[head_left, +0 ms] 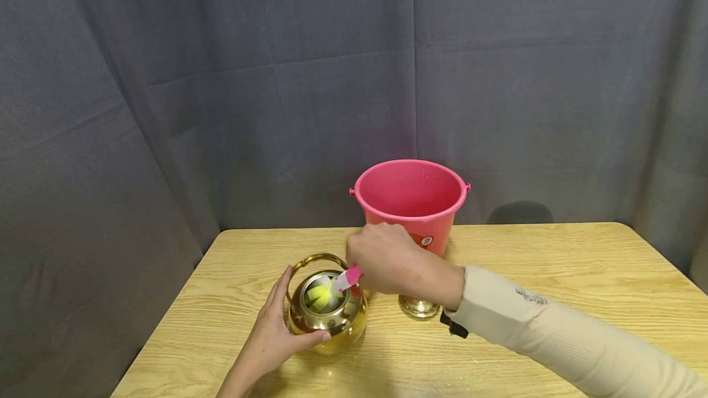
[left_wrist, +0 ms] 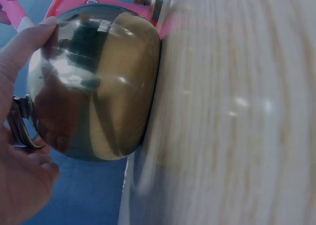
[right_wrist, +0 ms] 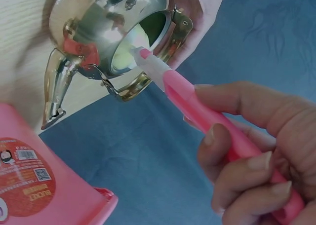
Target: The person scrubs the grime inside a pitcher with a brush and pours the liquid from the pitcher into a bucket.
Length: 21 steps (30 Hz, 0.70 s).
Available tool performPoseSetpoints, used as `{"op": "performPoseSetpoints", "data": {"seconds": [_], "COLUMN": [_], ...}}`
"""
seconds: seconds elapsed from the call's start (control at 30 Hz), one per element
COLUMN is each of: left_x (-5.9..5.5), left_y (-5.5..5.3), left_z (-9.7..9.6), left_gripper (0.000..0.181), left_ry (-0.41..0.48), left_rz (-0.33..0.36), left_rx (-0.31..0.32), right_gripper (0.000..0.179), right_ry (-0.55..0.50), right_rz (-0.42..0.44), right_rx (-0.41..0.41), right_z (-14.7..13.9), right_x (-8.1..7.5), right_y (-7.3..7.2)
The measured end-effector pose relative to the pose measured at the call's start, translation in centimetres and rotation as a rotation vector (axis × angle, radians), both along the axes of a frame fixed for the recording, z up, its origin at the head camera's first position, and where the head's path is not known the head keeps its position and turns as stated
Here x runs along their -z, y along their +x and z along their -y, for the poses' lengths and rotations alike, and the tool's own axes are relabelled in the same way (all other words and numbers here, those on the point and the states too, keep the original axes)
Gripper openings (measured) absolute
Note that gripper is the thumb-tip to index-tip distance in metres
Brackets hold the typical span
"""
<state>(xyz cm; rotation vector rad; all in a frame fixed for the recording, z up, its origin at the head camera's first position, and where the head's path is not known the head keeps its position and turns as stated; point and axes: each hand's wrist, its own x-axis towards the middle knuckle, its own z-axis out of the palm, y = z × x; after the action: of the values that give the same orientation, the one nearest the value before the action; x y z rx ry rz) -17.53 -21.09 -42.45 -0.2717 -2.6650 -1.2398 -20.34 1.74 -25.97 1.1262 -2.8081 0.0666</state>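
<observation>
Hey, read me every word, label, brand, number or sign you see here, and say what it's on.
"BUCKET": on the round label of the pink bucket.
Other print on that label, near the QR code: too small to read.
Dark print on the right sleeve: too blurred.
Gold kettle: no readable text.
</observation>
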Motion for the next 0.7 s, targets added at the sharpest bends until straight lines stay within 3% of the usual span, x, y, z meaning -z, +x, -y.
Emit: {"op": "performPoseSetpoints", "data": {"seconds": [0.47, 0.7], "left_x": [0.0, -0.1], "left_y": [0.2, 0.1], "left_z": [0.0, 0.1], "left_gripper": [0.124, 0.124], "left_ry": [0.002, 0.005], "left_rz": [0.007, 0.007], "left_rx": [0.001, 0.003], "right_gripper": [0.021, 0.020], "right_ry": [-0.071, -0.087], "right_rz": [0.044, 0.056], "right_rx": [-0.021, -0.074], "right_z": [-0.8, -1.2], "right_x": [0.3, 0.5], "right_y": [-0.5, -0.8]}}
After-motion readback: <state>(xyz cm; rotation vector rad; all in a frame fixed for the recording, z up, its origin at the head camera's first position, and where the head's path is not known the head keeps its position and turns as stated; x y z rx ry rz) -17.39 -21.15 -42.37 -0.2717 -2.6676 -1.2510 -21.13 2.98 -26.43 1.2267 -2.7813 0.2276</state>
